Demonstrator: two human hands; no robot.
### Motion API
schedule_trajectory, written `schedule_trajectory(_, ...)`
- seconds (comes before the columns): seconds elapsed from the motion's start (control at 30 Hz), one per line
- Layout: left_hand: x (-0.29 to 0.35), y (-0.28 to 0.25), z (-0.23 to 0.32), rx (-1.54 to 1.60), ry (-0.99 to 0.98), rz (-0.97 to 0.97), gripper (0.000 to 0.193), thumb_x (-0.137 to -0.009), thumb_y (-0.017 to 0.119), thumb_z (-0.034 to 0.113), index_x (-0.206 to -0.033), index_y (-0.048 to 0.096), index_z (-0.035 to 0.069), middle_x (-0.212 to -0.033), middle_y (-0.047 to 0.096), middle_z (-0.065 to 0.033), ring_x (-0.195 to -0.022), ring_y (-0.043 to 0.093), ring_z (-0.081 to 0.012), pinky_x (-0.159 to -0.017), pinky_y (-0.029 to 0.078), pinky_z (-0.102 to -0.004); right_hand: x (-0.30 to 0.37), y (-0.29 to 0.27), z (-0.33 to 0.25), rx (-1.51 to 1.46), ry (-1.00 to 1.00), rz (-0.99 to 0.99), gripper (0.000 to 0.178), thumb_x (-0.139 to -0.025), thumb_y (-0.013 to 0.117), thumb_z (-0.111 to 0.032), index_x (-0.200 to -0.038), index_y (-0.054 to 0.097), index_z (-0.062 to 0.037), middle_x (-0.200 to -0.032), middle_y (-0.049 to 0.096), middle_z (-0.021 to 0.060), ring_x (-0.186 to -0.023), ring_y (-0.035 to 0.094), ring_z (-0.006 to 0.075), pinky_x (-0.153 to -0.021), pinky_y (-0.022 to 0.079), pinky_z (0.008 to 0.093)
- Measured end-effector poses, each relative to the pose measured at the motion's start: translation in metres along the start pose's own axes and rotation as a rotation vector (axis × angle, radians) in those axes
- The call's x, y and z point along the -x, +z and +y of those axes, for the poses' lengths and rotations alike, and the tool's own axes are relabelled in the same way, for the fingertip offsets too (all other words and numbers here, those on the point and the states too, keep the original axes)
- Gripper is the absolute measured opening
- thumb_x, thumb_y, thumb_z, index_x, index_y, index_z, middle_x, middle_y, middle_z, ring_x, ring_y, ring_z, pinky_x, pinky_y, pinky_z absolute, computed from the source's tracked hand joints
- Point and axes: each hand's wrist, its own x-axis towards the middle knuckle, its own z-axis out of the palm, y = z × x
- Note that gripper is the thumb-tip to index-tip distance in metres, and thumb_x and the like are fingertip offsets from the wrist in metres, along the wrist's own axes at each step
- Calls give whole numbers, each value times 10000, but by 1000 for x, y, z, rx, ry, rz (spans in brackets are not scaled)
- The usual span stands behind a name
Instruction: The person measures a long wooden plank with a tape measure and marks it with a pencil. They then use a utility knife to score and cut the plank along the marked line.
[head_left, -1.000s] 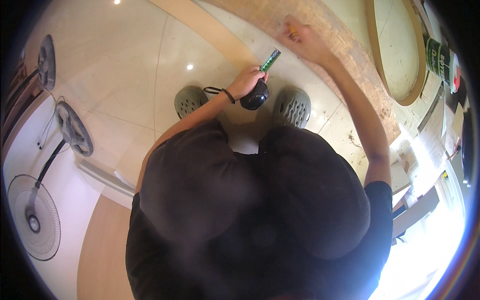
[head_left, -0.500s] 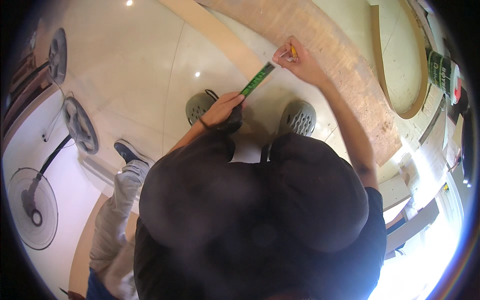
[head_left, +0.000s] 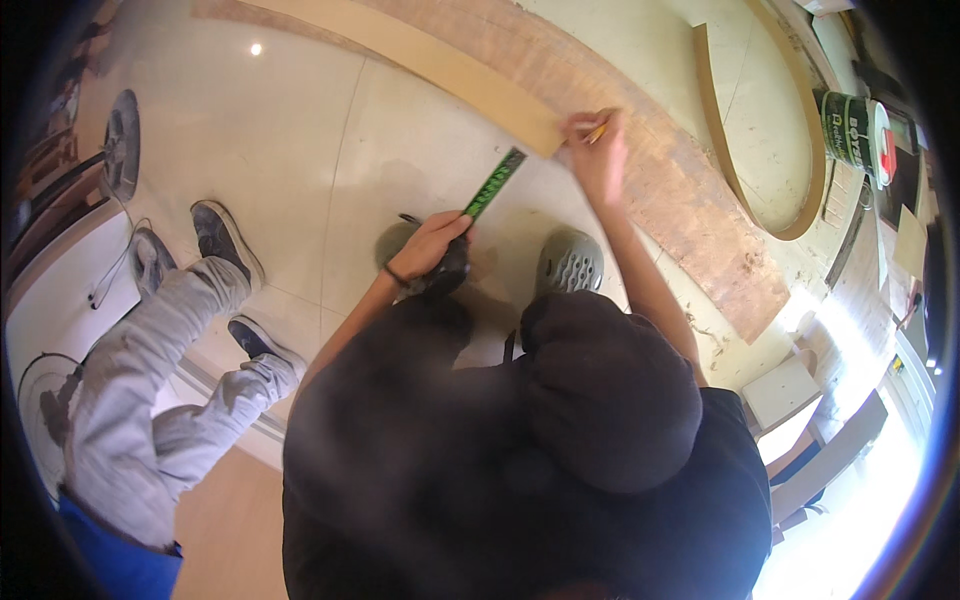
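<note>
Has a co-worker's legs (head_left: 200, 290) at the near left, well apart from both hands. Grips the tape (head_left: 490, 188) in the left hand (head_left: 438, 243), fingers closed round the dark case (head_left: 452, 268), thumb pressed to the green face. Aims the tape toward the far right, roughly crosswise to the strip (head_left: 430, 65), tip just short of that near edge. Shows the strip slanting from far left to nearer right, along the near edge of the board (head_left: 690, 210), with its end just right of the tape's tip. Has the right hand (head_left: 600, 165) nearer than the left to that end, right beside it; cannot tell whether touching. Pinches a yellow pencil (head_left: 597, 133) there, fingers curled almost closed. Includes, farther right, the curved band (head_left: 712, 110) and a bucket (head_left: 845, 130).
</note>
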Motion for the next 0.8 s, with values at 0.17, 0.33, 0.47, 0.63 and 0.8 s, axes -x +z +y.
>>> schedule_trajectory(0.17, -93, 40, 32, -37, 122, -105, 359, -1038, 459, 301, -833, 607, 47, -728, 573, -12, -640, 541, -100, -619, 460, -262, -86, -30, 12, 185, -15, 66, 373, -814, 751, -83, -967, 412, -44, -909, 709, 155, -811, 698, 308, -693, 532, 401)
schedule_trajectory(0.33, -162, 47, 61, 60, 80, -107, 334, -1026, 468, 296, -855, 621, 53, -750, 609, -37, -625, 580, -118, -597, 483, -268, -118, -39, 25, 325, -98, -11, 358, -811, 739, -93, -973, 425, -38, -901, 717, 154, -836, 695, 341, -720, 533, 414)
schedule_trajectory(0.47, -181, 53, 71, 87, 56, -151, 327, -1024, 474, 300, -863, 617, 54, -756, 609, -35, -629, 584, -117, -601, 487, -261, -123, -42, 28, 338, 72, -64, 331, -825, 732, -105, -935, 427, -39, -924, 742, 126, -884, 711, 275, -771, 535, 389)
schedule_trajectory(0.63, -192, 64, 76, 209, 6, -172, 311, -1019, 487, 293, -865, 610, 53, -751, 603, -32, -629, 584, -118, -595, 490, -261, -127, -50, 28, 297, 99, -120, 283, -810, 688, -58, -965, 453, -28, -908, 721, 146, -853, 701, 359, -744, 536, 425)
schedule_trajectory(0.8, -191, 71, 75, 259, -28, -183, 305, -1019, 489, 287, -865, 608, 51, -750, 600, -36, -629, 582, -120, -585, 490, -260, -116, -58, 19, 307, -7, -70, 274, -850, 665, -82, -962, 420, -30, -914, 719, 141, -825, 702, 331, -729, 536, 414)
